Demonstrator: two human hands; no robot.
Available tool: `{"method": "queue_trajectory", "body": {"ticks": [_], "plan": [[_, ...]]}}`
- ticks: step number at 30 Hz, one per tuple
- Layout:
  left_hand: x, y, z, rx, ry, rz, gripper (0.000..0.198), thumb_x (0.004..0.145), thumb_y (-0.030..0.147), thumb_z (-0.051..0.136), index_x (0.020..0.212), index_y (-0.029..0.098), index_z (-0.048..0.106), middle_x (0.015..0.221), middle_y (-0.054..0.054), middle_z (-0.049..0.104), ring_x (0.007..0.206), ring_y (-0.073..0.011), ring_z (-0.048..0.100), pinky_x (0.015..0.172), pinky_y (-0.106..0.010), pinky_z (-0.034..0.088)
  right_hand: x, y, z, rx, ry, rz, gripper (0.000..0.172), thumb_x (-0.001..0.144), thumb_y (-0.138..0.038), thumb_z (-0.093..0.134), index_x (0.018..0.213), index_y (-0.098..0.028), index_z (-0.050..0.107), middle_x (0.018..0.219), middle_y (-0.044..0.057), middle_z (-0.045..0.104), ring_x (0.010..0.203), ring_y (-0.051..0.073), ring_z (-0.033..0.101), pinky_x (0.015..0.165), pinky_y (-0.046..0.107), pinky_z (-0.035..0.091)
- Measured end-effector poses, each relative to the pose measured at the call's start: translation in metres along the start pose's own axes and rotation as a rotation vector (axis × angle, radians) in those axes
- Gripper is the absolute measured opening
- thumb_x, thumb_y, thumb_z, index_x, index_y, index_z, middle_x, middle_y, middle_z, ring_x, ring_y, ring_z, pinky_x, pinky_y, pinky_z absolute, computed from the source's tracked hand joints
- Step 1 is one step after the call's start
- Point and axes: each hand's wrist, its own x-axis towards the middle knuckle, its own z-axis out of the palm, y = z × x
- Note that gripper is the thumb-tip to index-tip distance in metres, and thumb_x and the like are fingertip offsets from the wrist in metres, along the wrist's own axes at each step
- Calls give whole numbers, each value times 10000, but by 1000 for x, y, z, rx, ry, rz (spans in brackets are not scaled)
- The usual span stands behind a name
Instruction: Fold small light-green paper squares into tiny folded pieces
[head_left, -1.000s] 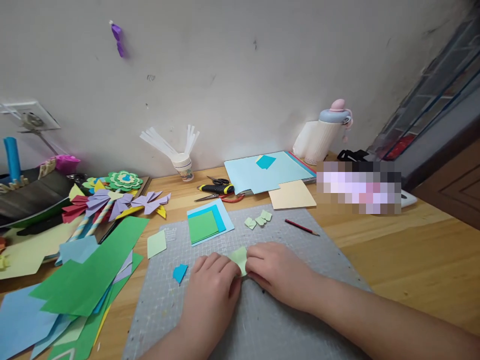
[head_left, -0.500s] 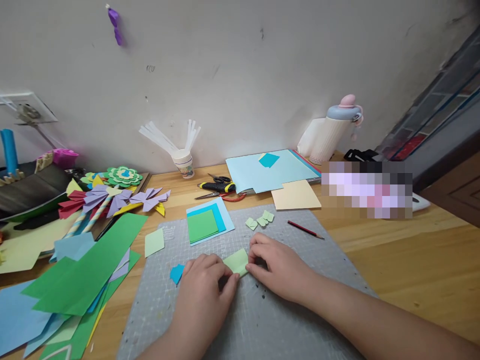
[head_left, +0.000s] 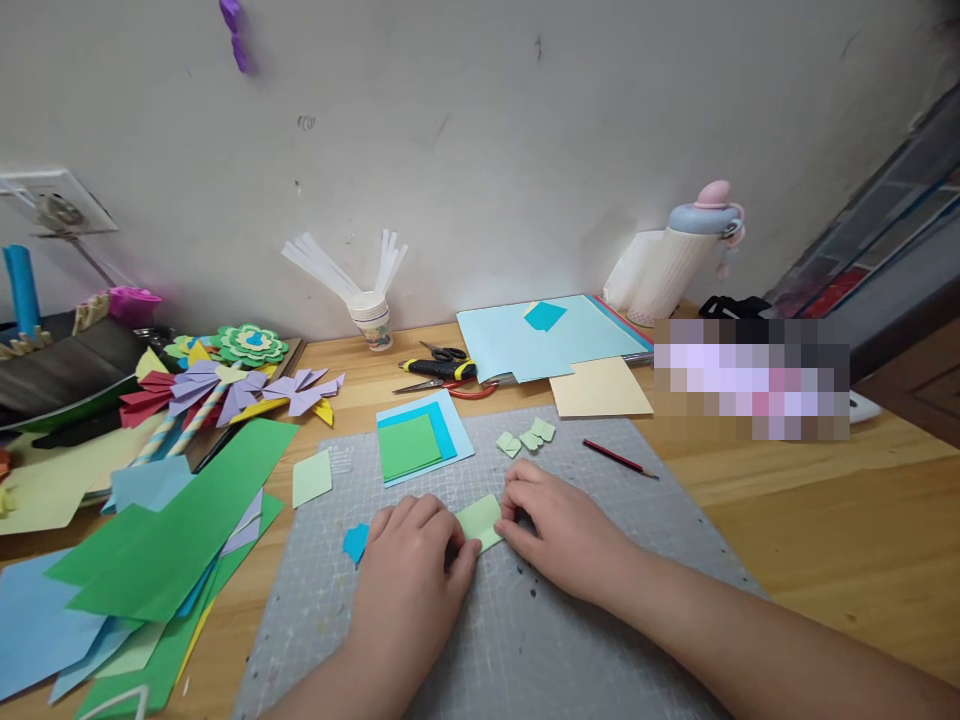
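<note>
A pale green paper piece [head_left: 478,521] lies on the grey cutting mat [head_left: 585,640], between my two hands. My left hand [head_left: 420,550] has thumb and fingers closed on its left end, partly covering it. At the right end, my right hand [head_left: 544,515] pinches the edge between thumb and fingertips. Small folded pale green pieces [head_left: 526,437] sit just beyond my right hand. A blue paper piece [head_left: 355,542] shows beside my left hand, partly hidden by it. Behind it lies a stack of green and blue paper squares [head_left: 411,447].
A red pencil [head_left: 619,459] lies at the mat's right. Scissors [head_left: 420,385], a yellow-black cutter [head_left: 439,369] and a paper cup [head_left: 371,325] of white strips stand behind. Green paper sheets [head_left: 180,530] and paper flowers [head_left: 225,390] cover the left. A bottle [head_left: 679,265] stands back right.
The view has shifted slightly, so everything sits a little right and higher. Both hands stay on the pale green paper with almost the same grip.
</note>
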Motion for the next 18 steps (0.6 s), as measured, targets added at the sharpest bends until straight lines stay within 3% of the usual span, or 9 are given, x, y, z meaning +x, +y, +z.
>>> {"method": "queue_trajectory", "body": {"ticks": [7,13,18], "plan": [[1,1,-1,-4,-18,-13,149,811,235,561,668,197,553,749,-1,581,774,-207,515,709,-359,329,0,0,2,-4,6,-5,82,799,-155,537,722,-182,532,863,2,524,736,134,521,642,260,350],[-2,3,-3,-12,-47,174,167,869,153,494,802,236,622,808,-1,600,843,-201,514,713,-350,325,0,0,0,-9,12,1,86,794,-145,534,717,-183,528,866,1,526,733,131,518,633,256,345],[-14,12,-3,90,-44,207,194,869,137,471,857,233,639,795,-8,612,800,-212,528,715,-369,336,0,1,2,-8,22,-12,87,782,-133,525,713,-185,516,858,-5,522,721,126,511,620,251,340]]}}
